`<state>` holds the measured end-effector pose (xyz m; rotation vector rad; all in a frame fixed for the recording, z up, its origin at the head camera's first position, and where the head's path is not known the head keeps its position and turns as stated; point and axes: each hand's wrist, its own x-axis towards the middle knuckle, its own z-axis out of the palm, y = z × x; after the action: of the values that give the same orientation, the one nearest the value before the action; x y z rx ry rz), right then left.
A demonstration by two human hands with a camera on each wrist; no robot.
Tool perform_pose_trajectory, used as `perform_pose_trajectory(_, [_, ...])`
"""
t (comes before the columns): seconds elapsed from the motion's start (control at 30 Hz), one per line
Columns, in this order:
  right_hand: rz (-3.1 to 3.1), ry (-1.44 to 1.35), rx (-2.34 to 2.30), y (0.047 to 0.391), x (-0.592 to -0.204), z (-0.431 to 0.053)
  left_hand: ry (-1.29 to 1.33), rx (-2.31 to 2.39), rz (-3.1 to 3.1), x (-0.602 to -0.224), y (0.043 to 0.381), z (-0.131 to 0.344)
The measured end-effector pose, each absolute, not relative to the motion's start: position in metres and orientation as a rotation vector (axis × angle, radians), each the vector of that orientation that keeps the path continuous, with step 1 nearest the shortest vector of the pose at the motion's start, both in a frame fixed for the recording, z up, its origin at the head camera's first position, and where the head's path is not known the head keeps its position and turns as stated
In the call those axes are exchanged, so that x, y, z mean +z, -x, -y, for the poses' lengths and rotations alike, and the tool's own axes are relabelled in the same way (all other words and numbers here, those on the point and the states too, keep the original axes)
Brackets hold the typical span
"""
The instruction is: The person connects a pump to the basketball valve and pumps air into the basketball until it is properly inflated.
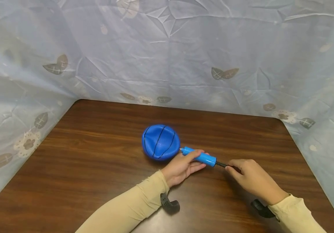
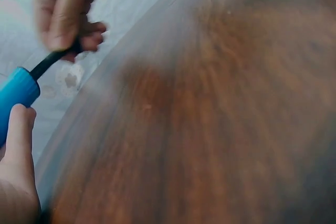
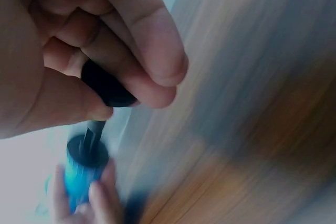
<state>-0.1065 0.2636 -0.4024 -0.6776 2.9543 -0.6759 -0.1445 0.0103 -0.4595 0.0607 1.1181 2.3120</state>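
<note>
A blue ball (image 1: 160, 142) with black lines sits on the table, its side dented in. The nozzle end of a blue hand pump (image 1: 206, 158) meets the ball's right side; whether the needle is inside cannot be made out. My left hand (image 1: 183, 168) grips the pump's barrel, thumb on top. Behind the barrel, the black plunger rod (image 1: 221, 164) is partly drawn out. My right hand (image 1: 254, 178) pinches the black handle (image 3: 106, 85) at the rod's end between thumb and fingers, as the right wrist view shows.
The dark wood table (image 1: 91, 155) has rounded far corners. A pale cloth (image 1: 167, 58) with leaf and flower prints hangs behind it and at both sides. Black bands sit at both wrists, including a left wrist band (image 1: 170, 204).
</note>
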Motion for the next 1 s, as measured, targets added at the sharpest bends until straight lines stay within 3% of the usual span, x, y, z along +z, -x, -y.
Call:
perform_pose_trajectory(0.17, [-2.944, 0.622, -0.655, 0.098, -0.402, -0.286, -0.041, 2.321, -1.122, -0.461, 0.144, -0.018])
perform_pose_trajectory(0.47, [-2.984, 0.788, -0.706, 0.115, -0.404, -0.24, -0.056, 2.309, -1.147, -0.459, 0.144, -0.015])
perform_pose_trajectory(0.8, [-2.893, 0.565, -0.656, 0.103, -0.406, -0.29, -0.009, 2.344, -1.111, -0.461, 0.144, -0.015])
perform_pose_trajectory(1.0, [-2.976, 0.68, -0.664, 0.112, -0.409, -0.259, -0.044, 2.329, -1.121, -0.462, 0.144, -0.015])
